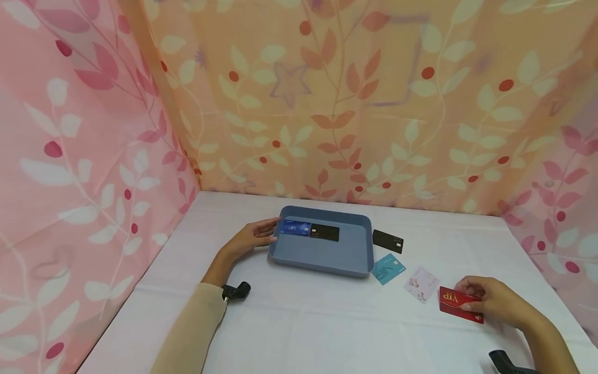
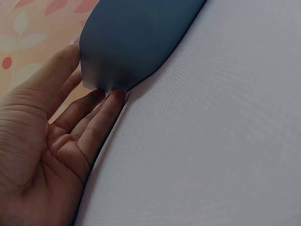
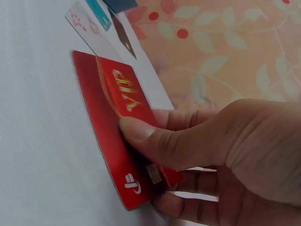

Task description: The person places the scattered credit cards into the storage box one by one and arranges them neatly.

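My left hand (image 1: pixel 252 240) holds the left end of a blue-grey rectangular tray (image 1: pixel 322 263). In the left wrist view its thumb is at the tray's rim, with the other fingertips low on the outer wall. Inside the tray, a blue VIP card (image 1: pixel 295 228) and a black card (image 1: pixel 324 232) lie side by side near the far wall. At the right, my right hand (image 1: pixel 497 301) pinches a red VIP card (image 3: pixel 106 117) between thumb and fingers, close over the white tabletop. The card's gold lettering and chip show in the right wrist view.
Right of the tray lie a black card (image 1: pixel 388 241), a turquoise VIP card (image 1: pixel 389 268) and a pale flowered card (image 1: pixel 422 284), in a slanting row toward the red one. Flower-patterned cloth (image 1: pixel 327 104) hangs behind the table and at both sides.
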Action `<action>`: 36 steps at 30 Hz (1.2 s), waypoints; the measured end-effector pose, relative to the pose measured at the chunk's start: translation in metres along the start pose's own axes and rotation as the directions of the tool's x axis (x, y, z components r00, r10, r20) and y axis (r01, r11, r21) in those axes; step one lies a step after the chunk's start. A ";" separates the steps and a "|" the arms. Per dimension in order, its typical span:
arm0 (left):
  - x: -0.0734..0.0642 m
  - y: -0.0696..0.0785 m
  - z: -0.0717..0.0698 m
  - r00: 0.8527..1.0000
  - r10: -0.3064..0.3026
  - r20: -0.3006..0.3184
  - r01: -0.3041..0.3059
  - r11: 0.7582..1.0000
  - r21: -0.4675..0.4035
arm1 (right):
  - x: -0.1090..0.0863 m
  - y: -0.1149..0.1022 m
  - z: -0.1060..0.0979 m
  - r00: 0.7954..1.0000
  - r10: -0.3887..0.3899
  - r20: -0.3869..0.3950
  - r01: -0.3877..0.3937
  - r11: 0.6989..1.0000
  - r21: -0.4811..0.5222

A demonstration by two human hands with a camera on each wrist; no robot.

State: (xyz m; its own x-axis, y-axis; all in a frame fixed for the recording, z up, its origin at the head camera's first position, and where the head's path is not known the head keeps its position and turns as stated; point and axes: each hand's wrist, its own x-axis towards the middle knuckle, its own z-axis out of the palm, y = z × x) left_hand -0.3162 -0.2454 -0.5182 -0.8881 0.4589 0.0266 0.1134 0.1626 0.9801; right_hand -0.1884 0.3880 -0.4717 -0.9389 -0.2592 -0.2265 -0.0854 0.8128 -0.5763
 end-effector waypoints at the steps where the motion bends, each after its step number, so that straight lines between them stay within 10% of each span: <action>1: 0.000 0.000 0.000 1.000 0.000 0.001 0.000 1.000 -0.004 | 0.000 0.001 0.000 1.000 0.002 0.003 -0.003 1.000 0.014; 21: 0.000 -0.002 -0.001 1.000 0.002 0.006 -0.002 1.000 -0.024 | -0.001 0.009 0.001 0.998 0.008 -0.056 0.005 0.975 0.224; 36: 0.000 -0.004 -0.001 1.000 0.023 0.007 -0.023 1.000 -0.017 | 0.003 -0.030 0.012 0.987 0.028 -0.155 0.023 0.948 0.318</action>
State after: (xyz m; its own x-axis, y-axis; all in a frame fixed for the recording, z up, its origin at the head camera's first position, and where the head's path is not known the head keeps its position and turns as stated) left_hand -0.3173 -0.2467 -0.5223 -0.8822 0.4685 0.0480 0.1263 0.1372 0.9825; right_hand -0.1844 0.3565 -0.4640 -0.9814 -0.1517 -0.1180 0.0038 0.5986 -0.8010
